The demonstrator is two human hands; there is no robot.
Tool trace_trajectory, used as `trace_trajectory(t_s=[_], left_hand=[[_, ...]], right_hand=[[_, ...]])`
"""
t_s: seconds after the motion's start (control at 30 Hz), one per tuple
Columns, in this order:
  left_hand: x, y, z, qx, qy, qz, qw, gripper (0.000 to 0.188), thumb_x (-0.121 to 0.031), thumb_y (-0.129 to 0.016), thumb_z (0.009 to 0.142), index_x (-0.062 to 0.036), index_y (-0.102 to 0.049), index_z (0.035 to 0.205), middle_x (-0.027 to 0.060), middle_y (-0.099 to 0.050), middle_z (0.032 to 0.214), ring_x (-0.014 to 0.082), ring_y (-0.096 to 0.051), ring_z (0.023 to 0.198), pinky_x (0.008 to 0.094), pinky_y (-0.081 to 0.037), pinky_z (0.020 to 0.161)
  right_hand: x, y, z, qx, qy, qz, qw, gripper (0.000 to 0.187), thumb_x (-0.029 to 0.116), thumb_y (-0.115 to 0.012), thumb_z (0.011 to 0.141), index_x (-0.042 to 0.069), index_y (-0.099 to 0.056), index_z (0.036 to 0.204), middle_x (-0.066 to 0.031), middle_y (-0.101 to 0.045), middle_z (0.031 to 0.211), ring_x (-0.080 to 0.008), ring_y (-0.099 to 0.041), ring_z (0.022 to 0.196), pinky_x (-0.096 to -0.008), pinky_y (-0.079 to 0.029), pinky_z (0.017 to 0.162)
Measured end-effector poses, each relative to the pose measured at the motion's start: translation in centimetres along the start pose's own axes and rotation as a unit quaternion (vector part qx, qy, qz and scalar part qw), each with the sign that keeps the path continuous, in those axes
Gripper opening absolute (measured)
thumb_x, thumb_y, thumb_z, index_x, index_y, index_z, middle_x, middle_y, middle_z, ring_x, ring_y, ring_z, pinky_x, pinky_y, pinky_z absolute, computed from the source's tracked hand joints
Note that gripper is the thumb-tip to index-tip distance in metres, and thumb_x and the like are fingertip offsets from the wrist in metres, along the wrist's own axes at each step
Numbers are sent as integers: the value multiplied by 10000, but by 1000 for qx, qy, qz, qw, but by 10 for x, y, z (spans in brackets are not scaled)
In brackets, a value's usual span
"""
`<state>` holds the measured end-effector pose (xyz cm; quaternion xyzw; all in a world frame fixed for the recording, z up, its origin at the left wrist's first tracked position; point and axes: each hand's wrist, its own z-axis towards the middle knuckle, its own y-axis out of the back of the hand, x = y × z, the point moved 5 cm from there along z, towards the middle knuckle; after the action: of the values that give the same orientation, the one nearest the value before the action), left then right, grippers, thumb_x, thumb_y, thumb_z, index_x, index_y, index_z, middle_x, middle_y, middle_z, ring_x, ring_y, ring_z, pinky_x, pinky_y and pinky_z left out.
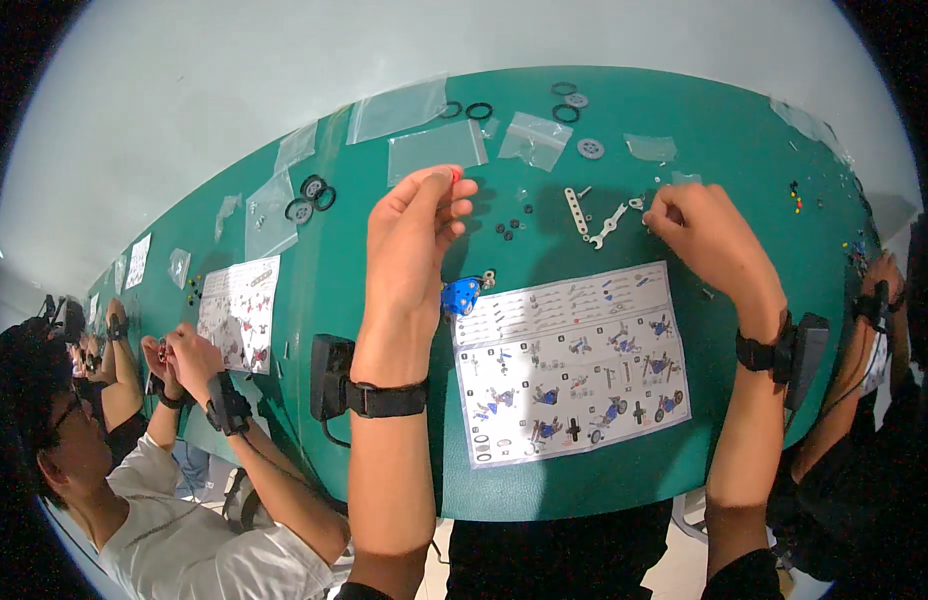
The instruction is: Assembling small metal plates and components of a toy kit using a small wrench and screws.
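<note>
My left hand (416, 215) is raised over the green table, thumb and forefinger pinching a small red piece (456, 174). Beside its wrist lies a blue perforated part (462, 296) with a metal bit attached, partly covered by the forearm. My right hand (702, 228) has its fingertips pressed together low over the table; what they hold, if anything, is hidden. Close to those fingertips are a small metal bracket (636, 203) and a pale wrench (610, 226). A perforated strip (577, 212) lies left of the wrench. Several small black pieces (508, 231) sit between my hands.
A printed instruction sheet (574, 370) lies in front of me. Plastic bags (537, 141), grey wheels (590, 149) and black tyres (479, 111) are farther back. A co-worker (174, 480) works at the left with their own sheet (242, 310); another person's arm (844, 390) is at the right.
</note>
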<state>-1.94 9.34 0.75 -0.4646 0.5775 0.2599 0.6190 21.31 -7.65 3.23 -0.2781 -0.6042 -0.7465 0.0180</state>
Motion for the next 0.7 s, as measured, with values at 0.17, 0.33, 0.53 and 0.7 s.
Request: trace_trajectory(t_s=[0.17, 0.33, 0.53, 0.7], left_hand=[[-1, 0, 2, 6, -2, 8, 1000, 196, -205, -626, 1004, -39, -683, 1091, 34, -718, 979, 84, -631, 824, 231, -494, 746], [-1, 3, 3, -7, -3, 0, 1000, 188, -180, -623, 1000, -26, -699, 1078, 54, -729, 974, 75, -621, 808, 225, -476, 735], [-1, 7, 2, -16, 0, -4, 1000, 196, -181, -629, 990, -28, -700, 1089, 60, -733, 989, 73, -622, 810, 224, -476, 742], [-2, 4, 2, -9, 1, -2, 1000, 218, -199, -635, 997, -20, -679, 1113, 48, -722, 994, 82, -622, 811, 223, -485, 719]], right_hand=[[-11, -1, 2, -22, 38, 11, 999, 189, 140, -606, 914, -35, -647, 855, -258, -649, 851, -453, -623, 801, -490, -476, 694], [-3, 9, 0, -68, 24, 23, 997, 170, 130, -592, 924, -27, -655, 910, -260, -648, 855, -453, -628, 818, -489, -482, 719], [-12, 6, 2, -68, 3, -5, 998, 145, 101, -573, 928, -14, -657, 955, -250, -657, 885, -440, -631, 877, -488, -489, 773], [-28, 13, -4, -125, 48, -62, 989, 148, 56, -520, 939, 17, -654, 985, -205, -665, 948, -423, -628, 950, -488, -499, 820]])
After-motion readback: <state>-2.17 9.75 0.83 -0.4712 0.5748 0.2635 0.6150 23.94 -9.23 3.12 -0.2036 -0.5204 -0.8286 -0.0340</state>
